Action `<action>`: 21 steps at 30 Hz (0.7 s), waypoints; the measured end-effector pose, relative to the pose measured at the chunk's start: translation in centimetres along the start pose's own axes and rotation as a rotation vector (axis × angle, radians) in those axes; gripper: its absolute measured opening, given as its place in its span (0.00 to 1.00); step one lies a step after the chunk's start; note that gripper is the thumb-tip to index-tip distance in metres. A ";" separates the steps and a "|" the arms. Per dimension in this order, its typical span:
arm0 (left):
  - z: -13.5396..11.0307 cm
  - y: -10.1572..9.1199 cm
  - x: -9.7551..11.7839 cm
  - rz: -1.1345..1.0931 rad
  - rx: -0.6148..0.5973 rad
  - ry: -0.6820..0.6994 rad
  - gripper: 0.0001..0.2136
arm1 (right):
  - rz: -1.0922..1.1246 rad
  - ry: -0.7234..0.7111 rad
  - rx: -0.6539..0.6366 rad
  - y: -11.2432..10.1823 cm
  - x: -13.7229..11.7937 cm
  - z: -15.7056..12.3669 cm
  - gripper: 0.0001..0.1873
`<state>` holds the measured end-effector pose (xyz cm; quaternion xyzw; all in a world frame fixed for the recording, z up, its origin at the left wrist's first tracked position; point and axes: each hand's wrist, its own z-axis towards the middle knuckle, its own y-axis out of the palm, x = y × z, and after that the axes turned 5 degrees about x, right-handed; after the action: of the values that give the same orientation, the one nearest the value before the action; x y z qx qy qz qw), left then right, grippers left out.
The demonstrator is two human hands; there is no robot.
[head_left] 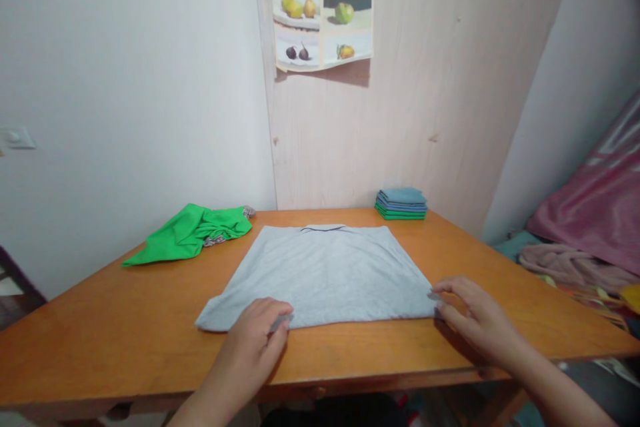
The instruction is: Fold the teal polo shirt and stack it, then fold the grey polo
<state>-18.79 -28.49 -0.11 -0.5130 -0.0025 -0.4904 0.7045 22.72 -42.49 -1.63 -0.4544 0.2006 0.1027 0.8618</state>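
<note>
A light grey T-shirt (330,273) lies spread on the wooden table, its neckline with a dark edge at the far side and its straight hem towards me. My left hand (257,337) is at the near hem, left of its middle, with a bit of grey cloth between thumb and forefinger. At the near right corner, my right hand (473,313) has thumb and forefinger around a small piece of the same cloth. The left corner of the hem sticks out past my left hand.
A crumpled green garment (185,233) with patterned trim lies at the table's back left. Folded blue and green cloths (401,204) are stacked at the back right. The table (350,353) meets a wall bearing a fruit picture (323,27). Pink fabric (590,213) is heaped at right.
</note>
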 end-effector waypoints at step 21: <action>7.3 5.6 2.0 0.154 -0.226 0.014 0.12 | -0.210 -0.231 -0.108 2.3 -3.1 3.8 0.18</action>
<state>-10.18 -24.56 0.30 -0.5845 0.0971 -0.4353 0.6778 20.09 -38.04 -0.06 -0.5038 0.0457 0.0746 0.8594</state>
